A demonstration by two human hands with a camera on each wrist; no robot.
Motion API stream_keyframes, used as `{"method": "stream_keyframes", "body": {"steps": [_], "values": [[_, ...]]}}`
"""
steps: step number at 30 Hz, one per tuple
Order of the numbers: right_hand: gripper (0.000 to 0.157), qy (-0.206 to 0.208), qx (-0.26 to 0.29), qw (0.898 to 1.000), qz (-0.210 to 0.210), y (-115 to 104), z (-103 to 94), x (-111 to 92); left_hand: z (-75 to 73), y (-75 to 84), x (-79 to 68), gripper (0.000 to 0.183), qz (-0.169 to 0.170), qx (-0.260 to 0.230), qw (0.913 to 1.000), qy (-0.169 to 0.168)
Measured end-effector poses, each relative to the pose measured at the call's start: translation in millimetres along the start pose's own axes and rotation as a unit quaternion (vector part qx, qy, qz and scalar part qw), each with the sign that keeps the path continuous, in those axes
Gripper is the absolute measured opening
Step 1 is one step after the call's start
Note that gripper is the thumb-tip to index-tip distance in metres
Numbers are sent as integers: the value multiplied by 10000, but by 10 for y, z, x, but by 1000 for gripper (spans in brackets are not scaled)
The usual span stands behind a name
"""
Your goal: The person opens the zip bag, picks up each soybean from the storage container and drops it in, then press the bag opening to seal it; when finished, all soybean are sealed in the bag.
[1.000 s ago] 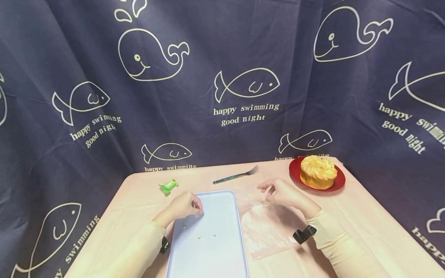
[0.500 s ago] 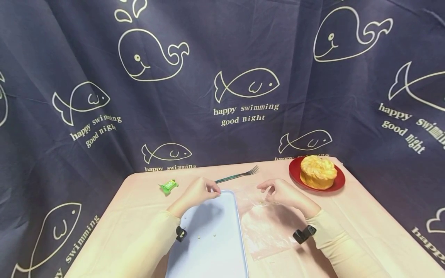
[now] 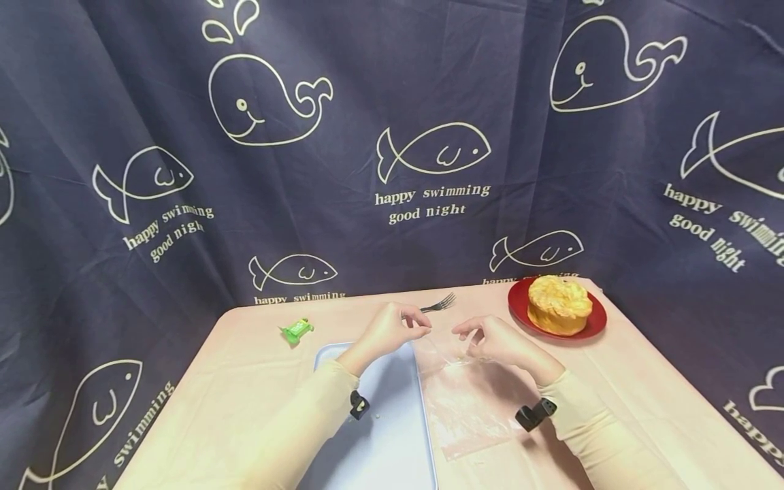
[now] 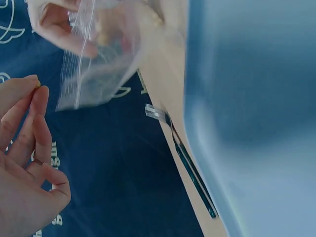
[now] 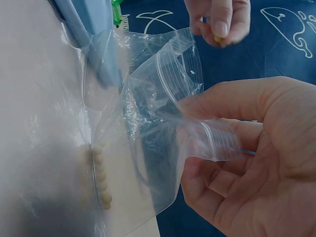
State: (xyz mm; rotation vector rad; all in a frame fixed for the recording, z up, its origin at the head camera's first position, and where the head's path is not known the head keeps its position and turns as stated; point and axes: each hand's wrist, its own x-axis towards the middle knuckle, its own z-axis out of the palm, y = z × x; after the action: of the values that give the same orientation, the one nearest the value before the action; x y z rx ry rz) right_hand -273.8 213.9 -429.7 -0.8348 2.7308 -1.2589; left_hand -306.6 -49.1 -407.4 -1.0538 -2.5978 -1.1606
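Note:
Between thumb and fingertip, my left hand [image 3: 392,331] pinches a small round yellow soybean [image 4: 38,84], beside the mouth of a clear zip bag [image 5: 143,123]. My right hand [image 3: 499,340] grips the bag near its zip edge, thumb on one side and fingers on the other. Several pale yellow beans [image 5: 101,178] lie in a row at the bag's bottom, seen in the right wrist view. In the head view, the light blue tray [image 3: 398,449] lies under my left forearm; a small bean [image 3: 377,416] shows on it, and the rest of its surface is partly hidden.
Behind my left hand lies a fork [image 3: 439,303], its handle partly covered in the head view. A green-wrapped candy [image 3: 297,331] is at the back left. On the back right a red plate [image 3: 599,329] bears a round golden bread [image 3: 559,306]. A dark curtain [image 3: 343,224] hangs behind.
My left hand has risen from the tray and moved right towards the bag's mouth, passing in front of the fork. The right hand has stayed in place with the bag.

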Motion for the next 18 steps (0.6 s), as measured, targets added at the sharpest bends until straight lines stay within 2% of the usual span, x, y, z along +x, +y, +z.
{"method": "stream_keyframes", "body": {"steps": [8,18], "values": [[45,23,-41,10000,-9,52,16,-16,193,108,100,1,175,95,9997,-145],[44,27,-53,9999,-137,53,13,1,354,35,147,8,12,660,9977,-147]]}}
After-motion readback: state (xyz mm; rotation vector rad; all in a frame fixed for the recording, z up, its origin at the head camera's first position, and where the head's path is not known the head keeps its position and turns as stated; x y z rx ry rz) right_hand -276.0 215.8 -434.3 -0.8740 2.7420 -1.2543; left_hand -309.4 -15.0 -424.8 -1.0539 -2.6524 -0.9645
